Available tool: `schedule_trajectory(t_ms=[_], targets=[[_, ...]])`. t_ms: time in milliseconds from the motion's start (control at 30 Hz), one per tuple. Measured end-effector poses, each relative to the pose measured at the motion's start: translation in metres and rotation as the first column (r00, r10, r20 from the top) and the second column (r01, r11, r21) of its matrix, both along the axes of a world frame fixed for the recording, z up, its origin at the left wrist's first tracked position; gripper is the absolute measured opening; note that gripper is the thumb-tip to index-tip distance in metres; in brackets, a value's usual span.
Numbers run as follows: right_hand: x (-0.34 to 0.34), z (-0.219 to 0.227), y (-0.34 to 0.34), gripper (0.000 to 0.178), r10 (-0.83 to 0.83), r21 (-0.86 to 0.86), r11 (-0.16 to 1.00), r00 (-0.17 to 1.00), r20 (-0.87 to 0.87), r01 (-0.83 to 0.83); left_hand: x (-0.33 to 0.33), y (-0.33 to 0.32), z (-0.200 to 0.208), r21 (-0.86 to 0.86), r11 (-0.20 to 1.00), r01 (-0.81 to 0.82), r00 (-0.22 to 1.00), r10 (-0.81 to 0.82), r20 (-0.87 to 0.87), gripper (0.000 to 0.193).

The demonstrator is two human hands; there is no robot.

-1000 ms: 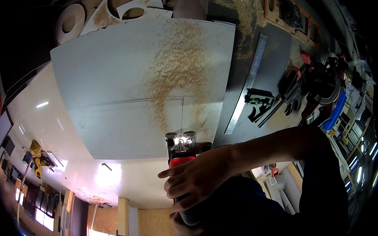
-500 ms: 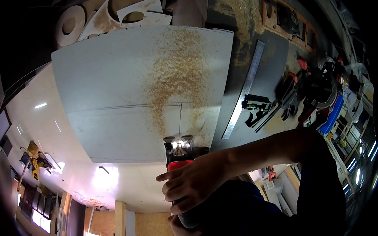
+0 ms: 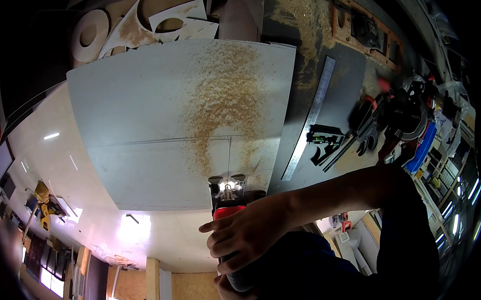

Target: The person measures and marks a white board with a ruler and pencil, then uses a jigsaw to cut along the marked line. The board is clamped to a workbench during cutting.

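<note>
A red and black jigsaw [image 3: 229, 210] rests its metal base on the near edge of a light grey board [image 3: 136, 106], its lamp shining at the blade. My right hand [image 3: 244, 230] is wrapped over the top of the jigsaw body, its forearm coming in from the right. Lower down, my left hand [image 3: 231, 295] grips round the rear of the tool, partly hidden by it. A pencil line runs straight ahead of the blade to a long crosswise line on the board. Sawdust [image 3: 227, 91] lies in an arch beyond the jigsaw.
Right of the board are a steel ruler [image 3: 310, 117], black clamps [image 3: 405, 118] and a dusty orange-brown frame [image 3: 367, 29] with a dark tool in it. White offcuts [image 3: 184, 21] and a ring-shaped piece [image 3: 90, 34] lie beyond the far edge. A glossy pale surface [image 3: 51, 118] extends left.
The far edge of the board sits slightly lower in the picture as the view tilts a little. Both hands and the jigsaw stay almost in place at the near edge.
</note>
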State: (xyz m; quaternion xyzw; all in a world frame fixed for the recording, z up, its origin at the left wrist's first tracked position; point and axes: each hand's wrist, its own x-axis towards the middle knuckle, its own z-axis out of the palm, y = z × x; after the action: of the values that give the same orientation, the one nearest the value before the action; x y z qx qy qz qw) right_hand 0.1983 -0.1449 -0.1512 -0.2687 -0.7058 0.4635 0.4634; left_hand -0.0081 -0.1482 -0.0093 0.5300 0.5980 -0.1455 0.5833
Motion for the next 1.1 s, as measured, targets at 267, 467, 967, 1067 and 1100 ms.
schedule_trajectory(t_ms=[267,467,967,1067,1100], targets=[[0.001,0.001,0.002,0.071,0.027,0.004,1.0,1.0,-0.003,-0.027,-0.014,-0.001,-0.003,-0.001,0.998,0.066,0.997,-0.066,0.039,0.049],[0.0,-0.001,0.001,0.071,-0.012,0.001,1.0,1.0,-0.013,0.012,-0.006,-0.004,0.0,0.001,0.999,0.039,0.999,-0.039,-0.005,0.048],[0.004,-0.001,0.004,0.073,0.014,0.017,1.0,1.0,-0.008,-0.014,0.006,-0.006,-0.006,0.088,0.991,-0.097,0.994,0.101,-0.047,0.034],[0.004,-0.001,0.003,0.073,0.017,0.014,1.0,1.0,-0.009,-0.017,0.008,0.002,-0.006,0.009,0.998,-0.057,0.998,0.057,-0.034,0.034],[0.005,-0.001,0.004,0.074,0.016,0.01,1.0,1.0,-0.012,-0.016,0.008,0.001,-0.006,0.02,0.998,-0.059,0.998,0.059,-0.033,0.033]])
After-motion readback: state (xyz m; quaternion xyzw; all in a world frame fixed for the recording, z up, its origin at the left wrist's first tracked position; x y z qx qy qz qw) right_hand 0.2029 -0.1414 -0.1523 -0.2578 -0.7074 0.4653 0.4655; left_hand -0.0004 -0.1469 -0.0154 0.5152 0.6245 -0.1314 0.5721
